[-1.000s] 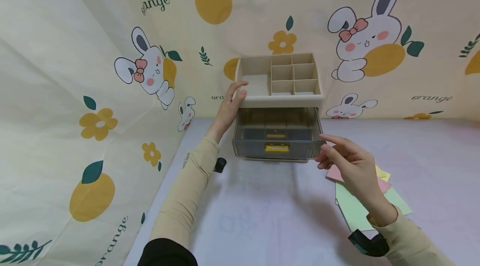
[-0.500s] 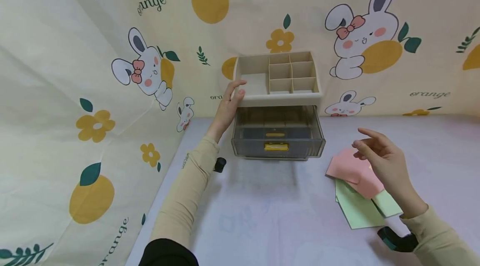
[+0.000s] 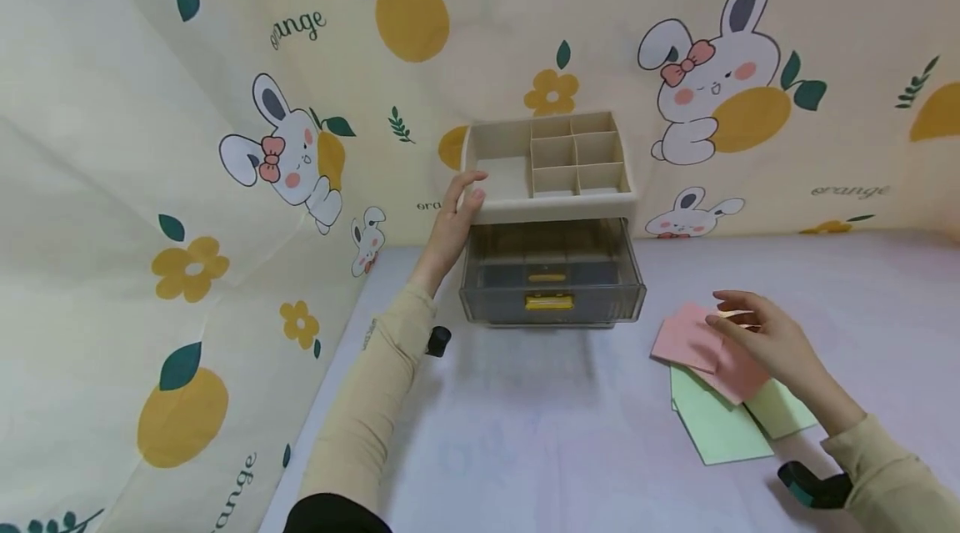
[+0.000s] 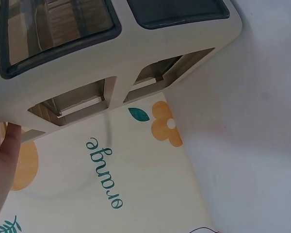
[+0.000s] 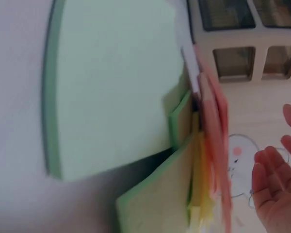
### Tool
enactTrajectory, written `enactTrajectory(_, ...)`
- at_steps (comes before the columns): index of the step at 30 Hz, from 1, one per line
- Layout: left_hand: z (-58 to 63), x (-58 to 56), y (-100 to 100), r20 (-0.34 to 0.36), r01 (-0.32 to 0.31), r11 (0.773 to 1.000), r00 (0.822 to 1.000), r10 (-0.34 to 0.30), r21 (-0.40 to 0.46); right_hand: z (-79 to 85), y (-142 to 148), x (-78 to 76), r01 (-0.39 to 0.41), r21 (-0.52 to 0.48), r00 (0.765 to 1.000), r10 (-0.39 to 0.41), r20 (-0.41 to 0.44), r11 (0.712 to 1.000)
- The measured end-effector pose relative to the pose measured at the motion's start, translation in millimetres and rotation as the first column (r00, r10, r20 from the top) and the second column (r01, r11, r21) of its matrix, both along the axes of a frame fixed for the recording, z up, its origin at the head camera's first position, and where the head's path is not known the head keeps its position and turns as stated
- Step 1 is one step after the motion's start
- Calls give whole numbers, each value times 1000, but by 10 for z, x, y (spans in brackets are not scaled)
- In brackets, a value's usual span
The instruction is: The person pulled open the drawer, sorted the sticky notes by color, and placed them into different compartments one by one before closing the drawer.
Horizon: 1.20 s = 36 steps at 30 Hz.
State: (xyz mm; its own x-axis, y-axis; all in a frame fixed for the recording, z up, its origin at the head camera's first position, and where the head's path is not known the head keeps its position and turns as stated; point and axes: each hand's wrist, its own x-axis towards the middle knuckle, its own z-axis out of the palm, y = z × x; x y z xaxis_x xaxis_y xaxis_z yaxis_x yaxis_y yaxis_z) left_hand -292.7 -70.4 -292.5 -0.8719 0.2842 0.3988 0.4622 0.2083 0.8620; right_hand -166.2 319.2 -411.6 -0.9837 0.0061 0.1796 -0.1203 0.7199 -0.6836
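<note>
A white desk organizer (image 3: 558,210) with a sectioned open top stands against the wall. Its smoky, see-through upper drawer (image 3: 495,302) is pulled out, with a yellow handle on its front. My left hand (image 3: 447,237) grips the organizer's left rim at the front corner; in the left wrist view only part of this hand (image 4: 4,165) shows beside the casing. My right hand (image 3: 776,345) holds nothing and hovers over a loose pile with pink sticky notes (image 3: 682,339) on top and green sticky notes (image 3: 716,424) below. Yellow notes (image 5: 198,170) show between them in the right wrist view.
Behind and left hangs a cloth (image 3: 420,183) printed with rabbits and oranges. A pale tabletop (image 3: 525,433) stretches in front of the organizer. Dark camera mounts sit at both wrists, the right one (image 3: 813,487) near the notes.
My right hand has left the drawer's right front corner and moved right, then down over the sticky notes. My left hand stays on the organizer; the drawer remains pulled out.
</note>
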Motion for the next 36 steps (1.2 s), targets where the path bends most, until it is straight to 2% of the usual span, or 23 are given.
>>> enactTrajectory(5, -10, 12, 4, -11, -11, 1000, 1000, 11, 1, -73, 61, -26, -47, 57, 994, 41, 106, 997)
enactTrajectory(9, 3, 8, 7, -26, -22, 1000, 999, 22, -8, -107, 94, -51, -101, 85, 976, 82, 204, 991)
enactTrajectory(13, 18, -7, 3, -34, -28, 1000, 999, 27, -8, -118, 108, -101, -135, 100, 965, 108, 240, 986)
enactTrajectory(21, -20, -18, 2, -10, -18, 1000, 1000, 18, -5, -201, 83, -142, -124, 173, 975, 88, 203, 977)
enactTrajectory(29, -15, -8, 5, -10, -24, 1000, 1000, 24, -10, -187, 34, -121, -101, 145, 981, 74, 182, 984)
enactTrajectory(36, -26, -26, 9, -23, -19, 1000, 1000, 19, 1, -142, -16, -67, -60, 179, 995, 45, 86, 982)
